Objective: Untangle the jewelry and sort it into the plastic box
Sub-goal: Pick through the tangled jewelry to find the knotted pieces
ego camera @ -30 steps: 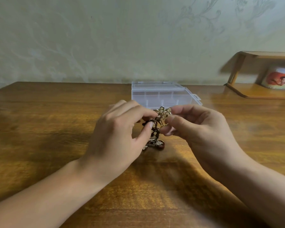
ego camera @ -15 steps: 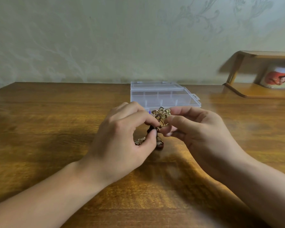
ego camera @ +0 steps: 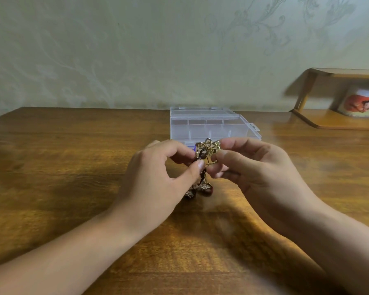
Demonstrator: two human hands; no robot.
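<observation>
Head view: the left hand (ego camera: 156, 177) pinches a dark cord (ego camera: 197, 161) between thumb and forefinger, a narrow grip. The right hand (ego camera: 251, 167) pinches a gold ornament (ego camera: 208, 148) between thumb and forefinger, likewise a narrow grip. The two grips sit just beside each other above the worktop (ego camera: 73, 167), which likely serves to pull the gold piece apart from the cord. The rest of the tangle (ego camera: 198, 188) hangs below the hands, its lower end at or touching the worktop; contact cannot be confirmed. The box (ego camera: 213, 124) stands just behind the hands with its lid raised, so a freed piece has a short path in. Its compartments look empty, so sorting appears not yet begun. Bare worktop lies to both sides of the hands. A shelf (ego camera: 339, 120) stands well apart at far right
</observation>
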